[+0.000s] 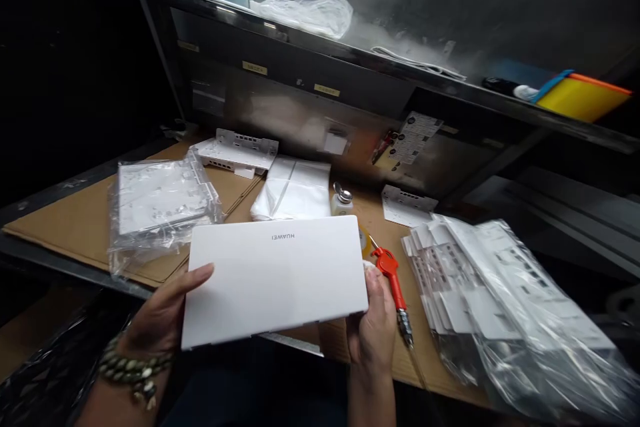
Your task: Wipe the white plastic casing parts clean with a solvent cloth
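I have a white laptop (275, 277) held closed between both hands, above the near edge of the bench. My left hand (163, 313) cups its left edge, thumb lying across the lid; my right hand (373, 323) clamps the right edge, fingers curled under and thumb on the rim. Both hands are pressed onto the laptop.

Containers first: beyond my left hand a clear plastic bag (160, 203) holds flat white plastic panels. To the right of my right hand a bigger clear bag (520, 320) holds a fanned stack of similar white panels. Up on the shelf, far beyond the right hand, sits a yellow bin (580, 99); I cannot tell what is in it.

The laptop's long axis runs left to right between my hands, slightly tilted, lid up. Its logo reads upside down to me and lies toward the far edge.

Just beside my right hand lies a red-handled tool (395, 283), tip toward me. Beyond the laptop sit a folded white bag (295, 190) and a loose white panel (237, 152). The surface is brown cardboard (80, 223) over a dark bench, under a dark metal shelf (350, 53); the room is dim.
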